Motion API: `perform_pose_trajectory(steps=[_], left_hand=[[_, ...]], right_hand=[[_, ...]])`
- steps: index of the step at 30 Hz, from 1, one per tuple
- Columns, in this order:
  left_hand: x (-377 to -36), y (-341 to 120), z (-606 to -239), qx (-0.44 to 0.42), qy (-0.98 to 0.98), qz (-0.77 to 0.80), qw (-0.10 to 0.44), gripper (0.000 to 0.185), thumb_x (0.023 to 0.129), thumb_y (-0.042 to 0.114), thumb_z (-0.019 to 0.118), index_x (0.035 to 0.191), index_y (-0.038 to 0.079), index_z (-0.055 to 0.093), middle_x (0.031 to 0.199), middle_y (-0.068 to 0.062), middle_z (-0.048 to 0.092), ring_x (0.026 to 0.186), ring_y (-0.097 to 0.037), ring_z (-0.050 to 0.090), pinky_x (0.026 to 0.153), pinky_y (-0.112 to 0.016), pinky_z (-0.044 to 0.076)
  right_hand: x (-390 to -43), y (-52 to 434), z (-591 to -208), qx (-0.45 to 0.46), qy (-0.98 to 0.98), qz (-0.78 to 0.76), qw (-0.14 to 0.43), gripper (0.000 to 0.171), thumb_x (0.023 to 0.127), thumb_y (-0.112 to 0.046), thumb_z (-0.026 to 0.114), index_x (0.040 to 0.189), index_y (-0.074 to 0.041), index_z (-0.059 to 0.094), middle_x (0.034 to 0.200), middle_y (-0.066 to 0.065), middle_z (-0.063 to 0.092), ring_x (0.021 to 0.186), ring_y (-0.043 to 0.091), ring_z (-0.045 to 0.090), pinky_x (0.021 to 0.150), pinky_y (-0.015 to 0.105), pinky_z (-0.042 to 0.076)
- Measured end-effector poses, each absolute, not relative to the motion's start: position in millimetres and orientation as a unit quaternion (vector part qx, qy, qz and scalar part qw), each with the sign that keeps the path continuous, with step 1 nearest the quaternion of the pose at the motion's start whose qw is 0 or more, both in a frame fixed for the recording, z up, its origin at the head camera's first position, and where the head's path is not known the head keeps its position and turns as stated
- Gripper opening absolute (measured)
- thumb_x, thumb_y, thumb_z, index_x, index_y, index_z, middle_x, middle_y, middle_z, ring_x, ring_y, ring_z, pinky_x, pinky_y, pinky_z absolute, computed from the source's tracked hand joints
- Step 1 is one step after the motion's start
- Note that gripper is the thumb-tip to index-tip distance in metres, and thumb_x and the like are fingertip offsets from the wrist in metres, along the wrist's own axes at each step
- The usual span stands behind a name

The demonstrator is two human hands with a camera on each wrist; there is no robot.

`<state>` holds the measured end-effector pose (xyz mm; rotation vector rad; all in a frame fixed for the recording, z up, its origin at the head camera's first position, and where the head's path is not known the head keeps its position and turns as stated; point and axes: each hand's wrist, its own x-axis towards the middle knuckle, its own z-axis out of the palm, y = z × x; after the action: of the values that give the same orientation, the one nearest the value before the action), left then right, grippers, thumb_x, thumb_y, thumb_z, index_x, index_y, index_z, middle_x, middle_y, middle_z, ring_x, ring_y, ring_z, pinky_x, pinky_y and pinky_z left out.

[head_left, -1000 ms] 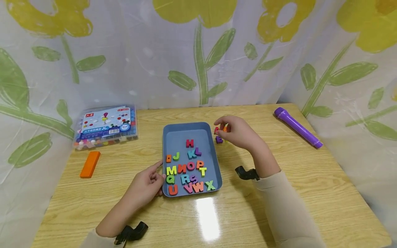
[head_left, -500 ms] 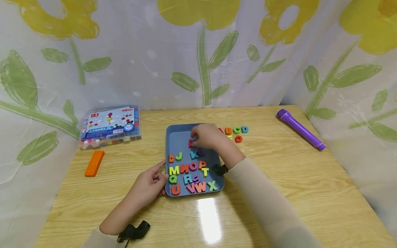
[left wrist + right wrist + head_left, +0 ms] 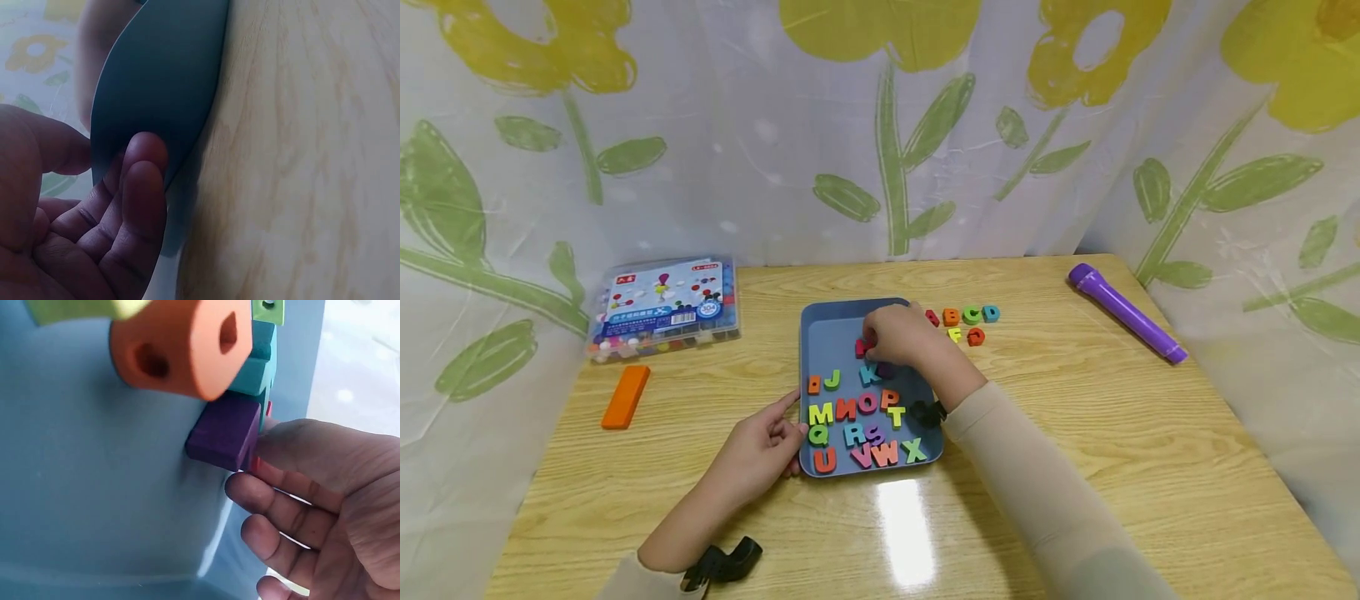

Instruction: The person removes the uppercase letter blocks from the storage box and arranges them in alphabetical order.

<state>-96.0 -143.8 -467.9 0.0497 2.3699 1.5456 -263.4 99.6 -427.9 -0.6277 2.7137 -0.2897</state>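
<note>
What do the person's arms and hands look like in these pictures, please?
Both arms wear long beige sleeves reaching the wrists. A black strap-mounted device sits at the left wrist and another at the right wrist. The left hand and right hand are bare, with no gloves or rings visible.

A tray (image 3: 820,333) of letters (image 3: 857,412) sits mid-table (image 3: 1075,467), box (image 3: 662,307) to its left, flashlight (image 3: 1123,310) far right.

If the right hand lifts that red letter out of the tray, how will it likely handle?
The red letter looks like chunky foam, so probably light and slightly squashy. Its flat faces suggest it won't roll. The right hand covers most of it, so the grip is unclear; the matte surface seems unlikely to slip.
</note>
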Motion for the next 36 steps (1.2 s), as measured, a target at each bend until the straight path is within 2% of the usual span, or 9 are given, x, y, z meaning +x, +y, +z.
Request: perform_pose_trajectory(steps=[3,9,14,16,18,22,27,36], left_hand=[[-95.6,-143.9,-467.9,0.018,0.828,0.538,0.156,0.065,0.111,0.021,0.065,0.169,0.010,0.039,0.081,-0.006,0.068,0.066,-0.020,0.068,0.060,-0.029,0.058],[-95.6,-143.0,-467.2,0.018,0.829,0.537,0.157,0.065,0.111,0.022,0.065,0.169,0.010,0.039,0.082,-0.006,0.069,0.067,-0.021,0.068,0.061,-0.030,0.059],[-95.9,-142.2,-466.7,0.013,0.830,0.535,0.157,0.065,0.111,0.022,0.065,0.169,0.011,0.039,0.081,-0.007,0.069,0.065,-0.021,0.068,0.060,-0.032,0.060],[-95.8,-142.1,-466.6,0.012,0.830,0.535,0.157,0.065,0.111,0.021,0.065,0.170,0.012,0.039,0.081,-0.008,0.069,0.065,-0.022,0.068,0.059,-0.032,0.060],[-95.6,-142.1,-466.8,0.011,0.829,0.537,0.158,0.065,0.111,0.022,0.065,0.170,0.012,0.039,0.081,-0.008,0.069,0.064,-0.022,0.068,0.059,-0.032,0.060],[-94.4,-143.7,-467.9,0.014,0.826,0.541,0.158,0.065,0.110,0.021,0.066,0.169,0.009,0.039,0.081,-0.008,0.069,0.063,-0.022,0.068,0.059,-0.032,0.060],[-94.4,-145.0,-470.5,0.008,0.832,0.531,0.162,0.064,0.111,0.020,0.065,0.169,0.010,0.040,0.080,-0.008,0.070,0.063,-0.022,0.069,0.059,-0.032,0.060],[-95.4,-143.6,-468.0,0.016,0.826,0.541,0.157,0.065,0.110,0.022,0.066,0.168,0.008,0.040,0.081,-0.008,0.070,0.063,-0.021,0.068,0.058,-0.031,0.060]], right_hand=[[-263.0,100.8,-428.8,-0.222,0.955,-0.108,0.165,0.027,0.100,-0.033,0.082,0.121,-0.017,0.078,0.105,-0.001,0.074,0.107,0.022,0.063,0.125,0.064,0.031],[-258.1,117.7,-410.0,-0.231,0.951,-0.168,0.115,0.028,0.100,-0.027,0.078,0.126,-0.014,0.076,0.107,0.000,0.075,0.102,0.022,0.066,0.113,0.056,0.045],[-252.9,153.2,-377.5,-0.217,0.941,-0.244,0.086,0.030,0.102,-0.023,0.076,0.129,-0.010,0.073,0.112,0.005,0.075,0.096,0.024,0.069,0.092,0.045,0.058],[-250.9,172.7,-367.7,-0.200,0.940,-0.264,0.079,0.028,0.103,-0.022,0.075,0.128,-0.011,0.072,0.111,0.006,0.074,0.089,0.025,0.067,0.080,0.041,0.059],[-249.7,194.3,-361.4,-0.179,0.942,-0.275,0.074,0.026,0.103,-0.022,0.074,0.127,-0.011,0.072,0.110,0.007,0.073,0.086,0.025,0.064,0.075,0.040,0.056],[-250.3,239.2,-366.4,-0.147,0.948,-0.273,0.073,0.025,0.104,-0.020,0.073,0.127,-0.010,0.072,0.112,0.010,0.072,0.090,0.028,0.062,0.077,0.042,0.054],[-249.8,282.2,-391.2,-0.116,0.957,-0.250,0.091,0.027,0.104,-0.016,0.073,0.128,-0.006,0.071,0.113,0.014,0.071,0.093,0.029,0.062,0.081,0.044,0.054],[-250.0,310.2,-426.8,-0.076,0.955,-0.246,0.147,0.027,0.101,-0.015,0.074,0.126,-0.006,0.071,0.116,0.016,0.069,0.103,0.032,0.062,0.088,0.046,0.054]])
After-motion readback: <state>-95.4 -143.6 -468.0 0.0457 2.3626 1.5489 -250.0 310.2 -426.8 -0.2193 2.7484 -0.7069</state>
